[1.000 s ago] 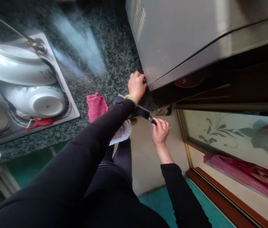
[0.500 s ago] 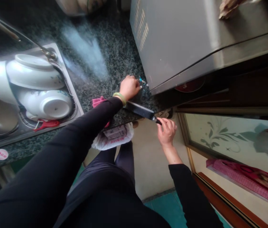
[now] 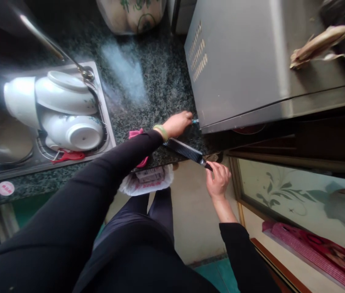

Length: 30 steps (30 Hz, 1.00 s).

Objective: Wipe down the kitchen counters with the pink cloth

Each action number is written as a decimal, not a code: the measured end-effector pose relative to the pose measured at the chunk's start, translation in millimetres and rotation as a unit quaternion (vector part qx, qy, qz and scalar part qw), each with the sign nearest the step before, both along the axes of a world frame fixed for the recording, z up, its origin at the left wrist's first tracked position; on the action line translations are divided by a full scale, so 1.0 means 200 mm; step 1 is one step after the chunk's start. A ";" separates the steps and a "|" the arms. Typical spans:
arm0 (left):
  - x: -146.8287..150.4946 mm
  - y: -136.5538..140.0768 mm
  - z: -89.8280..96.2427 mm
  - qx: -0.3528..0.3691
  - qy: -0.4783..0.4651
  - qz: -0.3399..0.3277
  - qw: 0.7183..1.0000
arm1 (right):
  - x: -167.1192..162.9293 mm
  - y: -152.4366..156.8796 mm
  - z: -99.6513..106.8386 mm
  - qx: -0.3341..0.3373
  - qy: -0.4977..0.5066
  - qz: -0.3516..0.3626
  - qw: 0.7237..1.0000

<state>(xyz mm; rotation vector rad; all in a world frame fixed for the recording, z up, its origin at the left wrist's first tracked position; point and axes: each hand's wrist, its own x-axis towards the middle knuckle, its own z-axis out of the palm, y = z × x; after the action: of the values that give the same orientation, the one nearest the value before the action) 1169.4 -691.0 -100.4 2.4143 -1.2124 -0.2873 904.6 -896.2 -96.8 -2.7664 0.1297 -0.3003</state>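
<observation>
My right hand point(image 3: 218, 179) grips the black handle of a knife point(image 3: 187, 150) with a dark, ridged blade. The blade lies over the counter's front edge and points left, its far end hidden under my left wrist. My left hand point(image 3: 178, 123), wearing a pale green bangle point(image 3: 161, 131), reaches across above the blade. Its fingers are bent together on the counter. A small blue-and-white scrap point(image 3: 195, 121) shows at the fingertips, beside the grey appliance's corner; what lies under the fingers is hidden. Behind my left forearm is a pink cloth point(image 3: 136, 133), partly covered.
A large grey metal appliance point(image 3: 236, 73) stands at the right, a dried husk-like piece point(image 3: 319, 44) on top. To the left, white bowls point(image 3: 82, 132) and red-handled scissors or a peeler point(image 3: 68, 156) sit in the sink point(image 3: 111, 140). A white plastic bag point(image 3: 148, 183) hangs below the counter edge.
The view has shifted, so the scene sits lower and further right. My left hand has moved slightly right onto the small scraps, several of which were visible before. My right hand keeps its hold.
</observation>
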 end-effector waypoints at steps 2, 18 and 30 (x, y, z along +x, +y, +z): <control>-0.04 0.09 0.04 0.029 0.016 -0.020 0.999 | -0.02 -0.01 0.01 0.004 -0.002 -0.002 1.000; -0.03 0.22 0.22 0.019 0.045 0.203 0.978 | 0.08 0.01 -0.01 0.039 -0.035 -0.004 0.999; -0.60 0.11 0.01 -0.123 -0.028 0.081 0.989 | 0.04 -0.06 -0.06 0.027 0.004 -0.087 0.996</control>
<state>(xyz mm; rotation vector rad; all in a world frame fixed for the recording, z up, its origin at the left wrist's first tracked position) 1048.6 -669.3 -98.3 2.2998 -1.0008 -0.0200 912.9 -909.2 -109.7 -2.7082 0.3778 -0.3254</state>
